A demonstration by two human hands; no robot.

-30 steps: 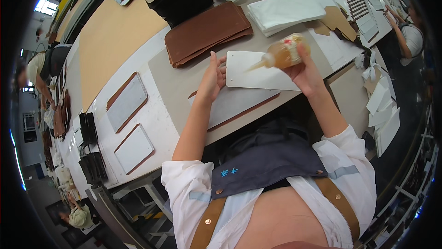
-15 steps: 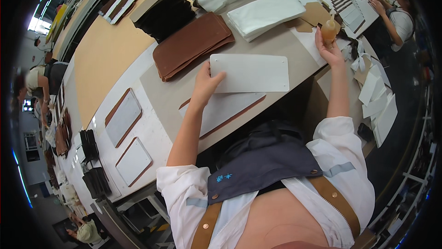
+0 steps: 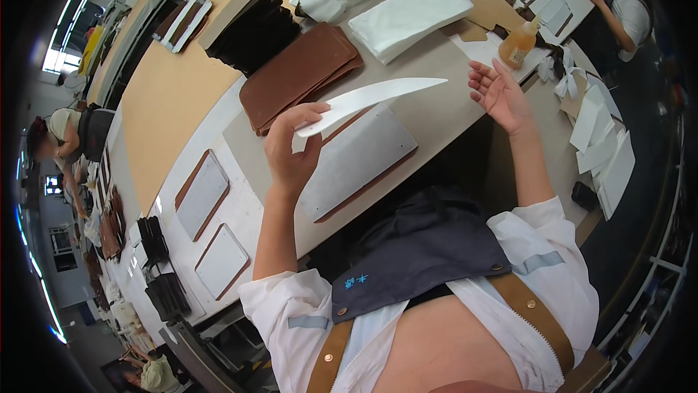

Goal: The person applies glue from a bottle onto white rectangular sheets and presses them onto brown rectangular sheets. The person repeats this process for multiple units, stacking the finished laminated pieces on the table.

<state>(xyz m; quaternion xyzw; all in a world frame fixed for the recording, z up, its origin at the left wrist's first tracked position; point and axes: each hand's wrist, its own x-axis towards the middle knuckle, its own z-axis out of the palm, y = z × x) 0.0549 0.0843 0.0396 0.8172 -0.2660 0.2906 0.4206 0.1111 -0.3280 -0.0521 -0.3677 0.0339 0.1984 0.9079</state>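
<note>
Above the tabletop, the L hand grips a white sheet at one end, fingers over top, thumb below, prob. so most of its surface stays untouched; sheet's tilted nearly edge-on & looks bowed. R hand is loosely open, fingers a bit curled, w/ nothing in it. Amber bottle stands just beyond R hand, prob. there for easy reach. Sheet runs from L hand toward R hand, far end short of it; brown-edged panel lies flat underneath, nearer L hand.
</note>
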